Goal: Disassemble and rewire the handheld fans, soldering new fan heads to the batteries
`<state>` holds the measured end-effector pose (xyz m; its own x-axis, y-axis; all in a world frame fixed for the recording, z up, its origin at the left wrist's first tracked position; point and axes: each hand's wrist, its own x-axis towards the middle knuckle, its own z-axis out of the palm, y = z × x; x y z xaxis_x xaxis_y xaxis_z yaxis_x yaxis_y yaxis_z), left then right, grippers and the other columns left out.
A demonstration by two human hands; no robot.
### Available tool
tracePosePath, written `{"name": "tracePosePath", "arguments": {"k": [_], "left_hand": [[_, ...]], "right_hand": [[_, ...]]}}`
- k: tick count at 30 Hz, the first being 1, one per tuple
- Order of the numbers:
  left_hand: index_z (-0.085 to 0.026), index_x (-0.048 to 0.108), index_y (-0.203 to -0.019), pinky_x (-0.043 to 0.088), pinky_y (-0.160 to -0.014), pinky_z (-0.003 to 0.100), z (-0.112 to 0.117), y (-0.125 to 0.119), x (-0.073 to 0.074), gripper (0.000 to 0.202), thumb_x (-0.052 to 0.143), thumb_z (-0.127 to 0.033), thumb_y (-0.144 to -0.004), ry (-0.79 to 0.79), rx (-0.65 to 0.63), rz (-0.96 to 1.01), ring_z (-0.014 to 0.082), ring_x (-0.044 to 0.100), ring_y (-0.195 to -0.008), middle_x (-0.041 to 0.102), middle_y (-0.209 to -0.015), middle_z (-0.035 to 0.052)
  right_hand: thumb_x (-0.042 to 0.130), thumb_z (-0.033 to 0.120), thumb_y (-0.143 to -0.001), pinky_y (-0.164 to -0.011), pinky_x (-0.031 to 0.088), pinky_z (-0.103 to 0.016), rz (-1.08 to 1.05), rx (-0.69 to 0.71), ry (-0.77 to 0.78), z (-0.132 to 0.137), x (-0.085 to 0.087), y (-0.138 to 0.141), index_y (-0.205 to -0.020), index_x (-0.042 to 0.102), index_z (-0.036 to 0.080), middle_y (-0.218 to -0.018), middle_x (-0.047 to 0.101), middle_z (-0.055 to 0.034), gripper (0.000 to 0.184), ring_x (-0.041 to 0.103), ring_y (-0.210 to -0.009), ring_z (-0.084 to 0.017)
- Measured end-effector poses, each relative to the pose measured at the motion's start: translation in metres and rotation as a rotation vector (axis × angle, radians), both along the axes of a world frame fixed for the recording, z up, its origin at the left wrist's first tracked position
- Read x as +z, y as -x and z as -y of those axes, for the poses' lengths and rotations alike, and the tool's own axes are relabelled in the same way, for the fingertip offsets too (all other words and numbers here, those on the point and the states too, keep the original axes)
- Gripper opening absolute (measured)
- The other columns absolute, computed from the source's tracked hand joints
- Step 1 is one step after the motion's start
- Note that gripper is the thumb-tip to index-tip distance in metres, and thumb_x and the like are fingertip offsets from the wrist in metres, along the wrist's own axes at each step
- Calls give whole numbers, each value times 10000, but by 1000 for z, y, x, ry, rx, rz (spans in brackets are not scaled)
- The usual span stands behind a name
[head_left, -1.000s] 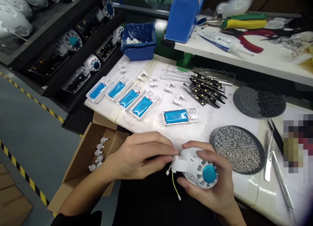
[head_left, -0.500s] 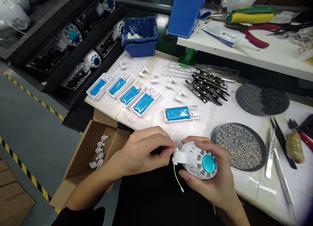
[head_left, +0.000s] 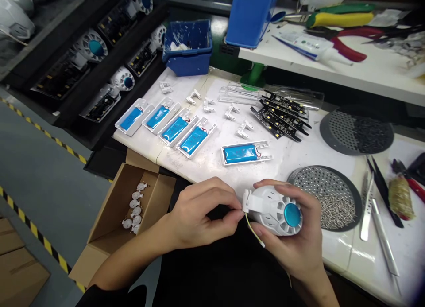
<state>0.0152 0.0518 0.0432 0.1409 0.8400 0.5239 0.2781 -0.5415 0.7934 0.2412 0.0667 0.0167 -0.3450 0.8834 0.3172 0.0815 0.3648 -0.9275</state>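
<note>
I see my right hand holding a white plastic lamp housing with a blue round cap, just off the front edge of the table. Its fingers curl over the dome and clamp it. My left hand comes in from the left, its fingers drawn together at a white bracket on the housing, where a thin yellow wire emerges. I cannot tell whether they pinch the bracket or the wire. The housing looks light but smooth and rounded, so I judge it could slip; I would take hold around its ribbed body, not by the delicate wire or bracket. A round mesh tray of metal pins lies just beyond it.
</note>
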Motion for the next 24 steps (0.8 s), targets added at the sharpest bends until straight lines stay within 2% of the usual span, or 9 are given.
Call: {"name": "tracePosePath", "arguments": {"k": [6,14,17,20,22,24], "left_hand": [[-135,716,-1029,631,-743,246,0,-1,2,160,788,-84,-895,34,23,12,158,738,-804,760,-897,76],[-158,708,-1032,615,-705,247,5,6,-3,147,757,-82,-916,50,10,-38,159,735,-778,765,-881,68],[-158,717,-1054,621,-725,250,5,9,-1,147,768,-99,-930,42,-12,-28,161,742,-801,768,-906,72],[-152,732,-1124,630,-802,283,-6,12,5,160,719,-110,-970,14,-41,-19,180,752,-906,771,-996,93],[-164,733,-1175,616,-906,352,-19,11,10,201,661,-102,-998,-26,-5,-145,215,738,-1033,775,-1110,111],[-164,720,-1247,565,-1019,451,-36,6,13,238,651,-146,-1021,-63,56,-379,275,696,-1171,759,-1257,135]], "right_hand": [[834,65,-877,-1001,518,-433,18,19,-32,-3,0,1,-1436,492,244,-1383,595,-134,679,612,-1290,-302],[854,37,-858,-1042,528,-455,81,47,-144,-5,-1,0,-1447,502,244,-1384,594,-133,717,621,-1290,-299],[878,35,-822,-1005,552,-456,77,2,-201,-4,-2,2,-1453,517,240,-1372,614,-132,755,643,-1260,-306],[896,71,-791,-947,570,-480,13,-97,-309,1,-5,4,-1504,511,249,-1366,635,-127,830,665,-1197,-324],[884,104,-793,-930,568,-502,-29,-170,-367,4,-6,5,-1530,507,256,-1352,647,-121,841,674,-1153,-333],[863,121,-801,-925,572,-515,-39,-218,-402,7,-7,5,-1532,507,263,-1335,655,-117,826,676,-1128,-333]]}}
